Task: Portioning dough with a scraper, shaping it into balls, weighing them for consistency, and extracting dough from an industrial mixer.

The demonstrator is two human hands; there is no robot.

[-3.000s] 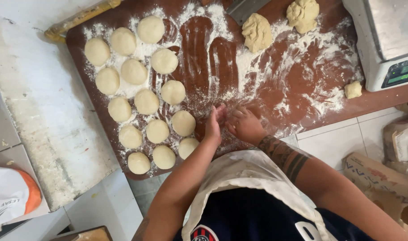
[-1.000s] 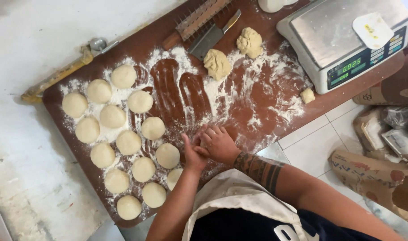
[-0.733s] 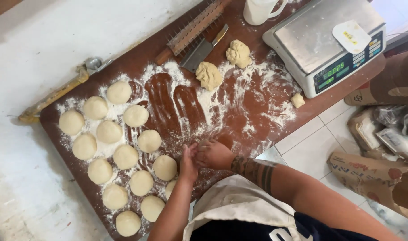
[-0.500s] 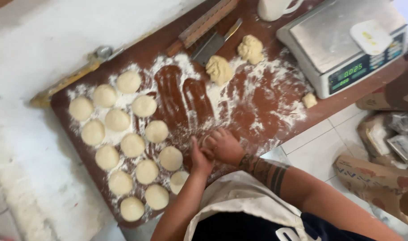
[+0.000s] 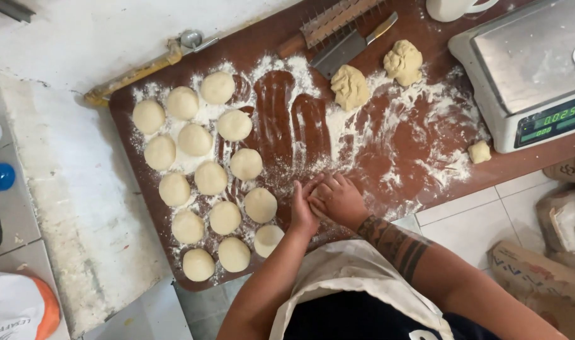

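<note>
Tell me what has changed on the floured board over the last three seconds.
Little has changed. Both hands, left hand and right hand, stay cupped together at the near edge of the brown wooden board; whatever they enclose is hidden. The head camera has shifted, bringing the grey digital scale fully into view. The round pale dough balls keep their rows, and the two rough dough lumps lie where they were.

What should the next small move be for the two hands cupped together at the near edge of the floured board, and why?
Probably keep rolling the piece between the left hand and right hand a little more, then set it beside the nearest dough ball. The hands are closed around it, so its shape is hidden, and the dough balls already lie in rows with room at that near end.
</note>
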